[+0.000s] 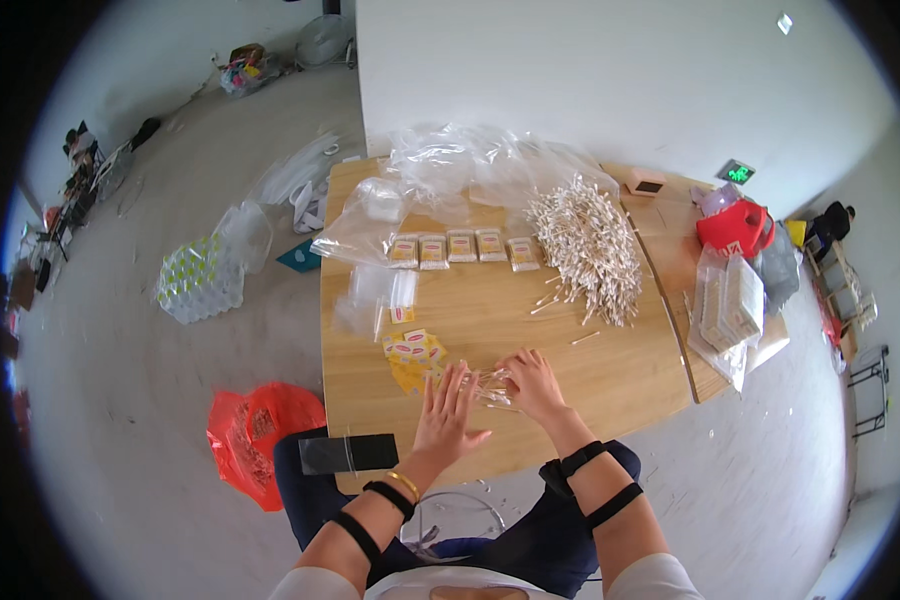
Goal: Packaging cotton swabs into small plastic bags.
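Note:
A small bunch of cotton swabs (pixel 490 387) lies near the table's front edge, between my two hands. My left hand (pixel 444 418) stretches its fingers along the left ends of the swabs, thumb held apart. At the opposite ends, my right hand (pixel 533 384) curls its fingers onto the swabs; its fingertips are partly hidden. Beside my left hand lie yellow and white printed cards (pixel 415 350), spread in a loose heap. A large pile of cotton swabs (pixel 588 250) covers the table's right side, with a single swab (pixel 585 338) lying apart below it.
Several filled packets (pixel 461 246) stand in a row across the wooden table (pixel 470 320). Clear plastic bags (pixel 460 160) fill the far edge. A black box (pixel 348 454) sits at the front left corner. A red bag (pixel 260 440) rests on the floor, and a red container (pixel 735 230) stands right.

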Action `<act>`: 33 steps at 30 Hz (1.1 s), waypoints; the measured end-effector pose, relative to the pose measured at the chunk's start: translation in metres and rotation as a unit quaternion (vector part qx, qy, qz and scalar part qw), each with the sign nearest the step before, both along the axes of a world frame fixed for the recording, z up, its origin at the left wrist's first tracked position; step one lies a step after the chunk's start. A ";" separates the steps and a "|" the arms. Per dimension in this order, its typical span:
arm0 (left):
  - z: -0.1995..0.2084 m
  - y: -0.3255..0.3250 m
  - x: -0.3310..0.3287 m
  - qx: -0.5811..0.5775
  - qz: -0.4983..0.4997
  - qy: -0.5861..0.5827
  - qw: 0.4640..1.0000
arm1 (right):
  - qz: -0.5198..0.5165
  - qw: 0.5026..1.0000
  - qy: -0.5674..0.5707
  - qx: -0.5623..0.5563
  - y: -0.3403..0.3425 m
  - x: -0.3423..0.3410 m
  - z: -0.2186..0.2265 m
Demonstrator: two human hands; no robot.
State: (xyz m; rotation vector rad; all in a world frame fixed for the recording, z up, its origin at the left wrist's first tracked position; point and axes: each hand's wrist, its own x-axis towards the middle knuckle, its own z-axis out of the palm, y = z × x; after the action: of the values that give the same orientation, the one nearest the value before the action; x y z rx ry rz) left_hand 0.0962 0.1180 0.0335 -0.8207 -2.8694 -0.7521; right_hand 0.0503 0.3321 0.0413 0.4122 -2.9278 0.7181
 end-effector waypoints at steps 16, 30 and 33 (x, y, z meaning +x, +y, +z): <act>0.016 0.005 -0.042 0.004 -0.035 0.009 0.999 | -0.201 0.948 0.092 -0.228 0.009 0.060 -0.019; -0.019 0.013 -0.052 -0.036 -0.087 0.007 0.995 | -0.144 0.943 0.072 -0.291 -0.038 0.018 -0.021; -0.007 0.004 -0.050 -0.010 -0.069 0.023 0.997 | -0.132 0.958 0.086 -0.241 -0.023 0.021 -0.021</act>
State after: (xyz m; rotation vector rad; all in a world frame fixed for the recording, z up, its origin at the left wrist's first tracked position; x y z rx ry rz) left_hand 0.0466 0.1218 0.0270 -1.0323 -2.8086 -0.7077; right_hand 0.0717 0.3095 0.0205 0.0315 -2.4617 1.2316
